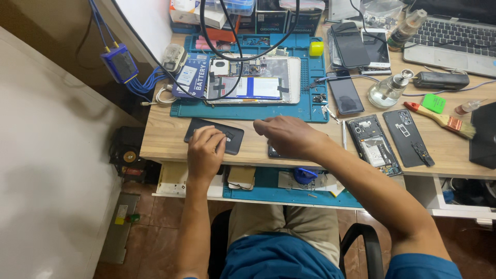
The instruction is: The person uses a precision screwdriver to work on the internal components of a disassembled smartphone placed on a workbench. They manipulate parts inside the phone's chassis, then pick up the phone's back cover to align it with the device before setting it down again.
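My left hand rests palm down on the near end of a dark grey phone back cover that lies flat at the desk's front edge. My right hand lies over a second dark phone, of which only a corner shows beneath the palm. Just behind both hands, an opened phone with its internals exposed sits on a teal work mat. A blue battery box lies at that mat's left side.
Right of my hands lie an opened phone body, its black back panel, a metal tool, a brush and a glass bottle. Several phones and a laptop sit at the back. A drawer hangs open below.
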